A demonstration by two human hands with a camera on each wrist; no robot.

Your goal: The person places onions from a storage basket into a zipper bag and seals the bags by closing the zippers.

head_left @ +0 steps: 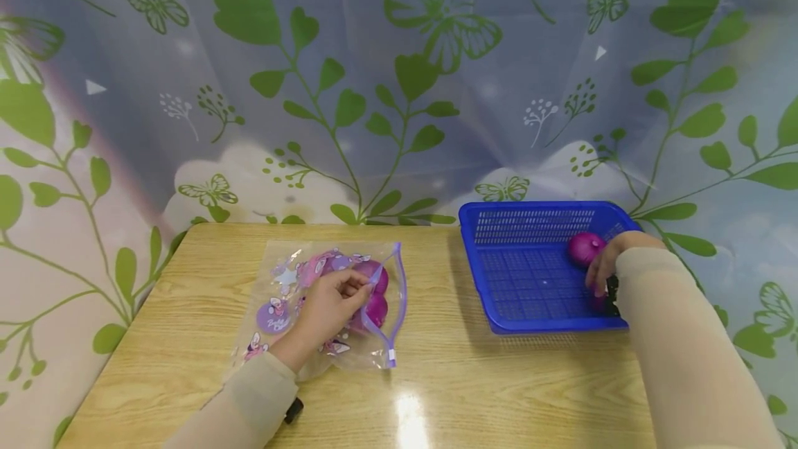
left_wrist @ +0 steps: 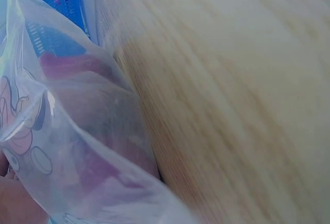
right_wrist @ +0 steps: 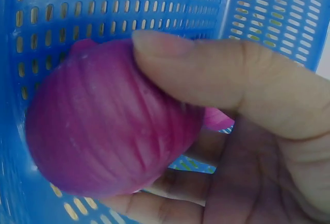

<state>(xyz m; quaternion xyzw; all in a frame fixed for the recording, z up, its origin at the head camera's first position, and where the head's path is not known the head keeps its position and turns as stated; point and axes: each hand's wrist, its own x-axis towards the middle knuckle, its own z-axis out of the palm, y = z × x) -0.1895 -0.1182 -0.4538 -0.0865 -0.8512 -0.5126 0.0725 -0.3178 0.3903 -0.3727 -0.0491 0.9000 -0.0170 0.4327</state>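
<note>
On the left, a clear zip bag (head_left: 258,338) with purple prints and a purple zip edge lies on the table, its mouth facing right. My left hand (head_left: 327,307) pinches the upper layer at the mouth between thumb and fingers. Red onions (head_left: 377,309) show through the plastic. Over in the blue basket (head_left: 561,326), my right hand (head_left: 617,258) grips a red onion (right_wrist: 111,126), thumb on top and fingers curled below, as the right wrist view shows. Another red onion (head_left: 584,249) sits behind that hand near the back wall.
The basket stands at the right of the wooden table (head_left: 430,338), close to its back edge. A patterned curtain (head_left: 374,89) hangs right behind the table.
</note>
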